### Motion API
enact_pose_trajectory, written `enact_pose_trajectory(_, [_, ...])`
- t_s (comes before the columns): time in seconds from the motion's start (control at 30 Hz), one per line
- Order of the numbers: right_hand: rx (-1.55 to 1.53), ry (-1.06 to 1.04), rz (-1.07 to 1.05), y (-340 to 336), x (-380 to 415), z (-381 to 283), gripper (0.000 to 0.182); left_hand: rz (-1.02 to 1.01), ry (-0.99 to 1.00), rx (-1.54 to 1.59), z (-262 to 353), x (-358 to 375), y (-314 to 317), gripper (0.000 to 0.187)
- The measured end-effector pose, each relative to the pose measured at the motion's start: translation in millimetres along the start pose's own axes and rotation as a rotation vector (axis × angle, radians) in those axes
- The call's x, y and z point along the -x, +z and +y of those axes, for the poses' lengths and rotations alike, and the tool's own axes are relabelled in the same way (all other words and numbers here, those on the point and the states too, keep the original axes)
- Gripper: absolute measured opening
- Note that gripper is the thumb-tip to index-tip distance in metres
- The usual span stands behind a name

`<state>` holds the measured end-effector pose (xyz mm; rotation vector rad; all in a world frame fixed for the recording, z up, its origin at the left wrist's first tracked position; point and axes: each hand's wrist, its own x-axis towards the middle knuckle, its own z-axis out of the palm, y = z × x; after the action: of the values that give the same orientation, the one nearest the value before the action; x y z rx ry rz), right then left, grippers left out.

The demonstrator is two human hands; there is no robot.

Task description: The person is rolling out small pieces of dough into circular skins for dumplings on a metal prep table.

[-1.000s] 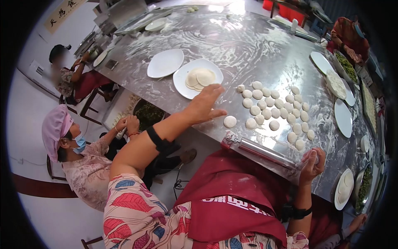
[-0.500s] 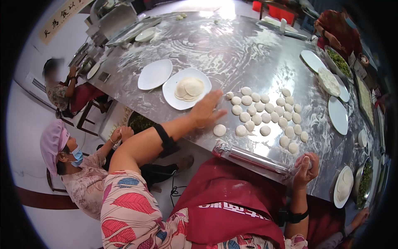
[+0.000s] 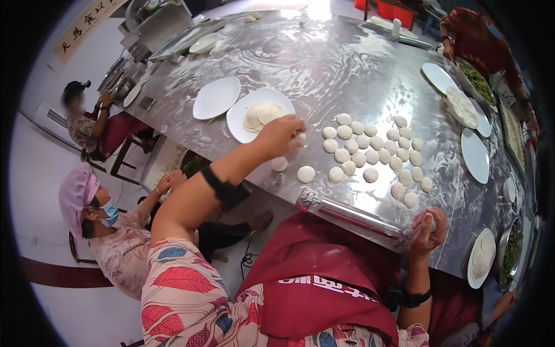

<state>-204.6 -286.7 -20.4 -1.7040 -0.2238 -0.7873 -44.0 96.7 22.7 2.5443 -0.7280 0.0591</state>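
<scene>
The left hand (image 3: 280, 137) has its thumb and fingers together on a small dough round (image 3: 300, 138), near the tabletop's (image 3: 347, 87) near edge, between a white plate (image 3: 235, 118) of thin wrappers (image 3: 258, 114) and the other dough pieces (image 3: 376, 143). The fingers hide much of the held round. It should be light, soft and easily dented, floury enough to slip rather than stick, so a gentle pinch at its rim seems the best hold, with the middle left unpressed. The right hand (image 3: 429, 228) is curled closed at the right end of a metal roller (image 3: 354, 216), which lies along the near edge; its grip hides the handle's exact shape. The roller looks stiff, smooth and fairly heavy, best held by its end. The visible part of the held round is pale and matte; its companions are off-white, plump, flattened discs, roughly circular, mostly clustered beyond the roller, with a few nearer the plate.
</scene>
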Motion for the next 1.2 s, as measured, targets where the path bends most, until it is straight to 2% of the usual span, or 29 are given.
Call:
enact_pose_trajectory(0.13, [-0.019,-0.001,-0.007,1,0,0,0.012,0.07,-0.159,0.232,-1,69,2,0.028])
enact_pose_trajectory(0.23, [-0.019,0.003,-0.004,2,-1,0,0.011,0.092,-0.28,0.21,-7,95,9,0.028])
enact_pose_trajectory(0.33, [0.006,0.011,0.01,1,0,-1,0.011,0.243,-0.32,0.297,-11,90,30,0.027])
enact_pose_trajectory(0.43, [0.027,0.014,0.026,5,1,-3,0.011,0.146,-0.263,0.714,-6,54,56,0.026])
enact_pose_trajectory(0.57, [0.061,-0.011,0.016,-2,0,0,0.011,0.103,-0.264,0.801,6,31,52,0.03])
enact_pose_trajectory(0.77, [-0.002,0.012,0.017,2,2,-2,0.01,0.118,-0.285,1.108,5,60,39,0.029])
enact_pose_trajectory(0.87, [-0.003,0.026,0.016,2,-2,3,0.01,0.097,-0.407,1.176,10,64,32,0.03])
enact_pose_trajectory(0.97, [0.011,0.022,0.013,1,-3,5,0.011,0.075,-0.409,1.116,7,67,27,0.031])
enact_pose_trajectory(1.07, [0.034,0.004,0.033,3,-1,3,0.011,0.112,-0.2,0.598,-10,70,24,0.031])
enact_pose_trajectory(1.17, [0.05,-0.011,0.023,2,-1,0,0.01,0.018,0.03,-0.12,-7,70,10,0.031])
enact_pose_trajectory(1.2, [0.034,-0.004,0.017,1,0,2,0.01,-0.068,-0.016,-0.159,-5,70,10,0.033])
